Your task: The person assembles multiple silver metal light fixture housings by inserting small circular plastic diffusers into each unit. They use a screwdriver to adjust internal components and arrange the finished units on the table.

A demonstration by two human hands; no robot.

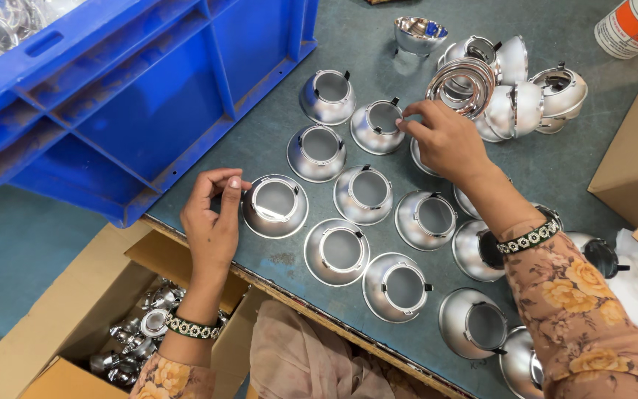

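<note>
Several shiny silver reflector cups stand rim-down in rows on the grey-green table. My left hand rests by the table's front edge, its fingertips touching the rim of the nearest cup. My right hand reaches over the middle of the rows; its fingers pinch at the rim of a cup in the back row, and I cannot make out whether they hold a small part. Behind that hand lies a pile of reflectors on their sides.
A blue plastic crate stands tilted at the left. An open cardboard box below the table edge holds small metal parts. Another cardboard box is at the right, with a white and orange bottle at the top right.
</note>
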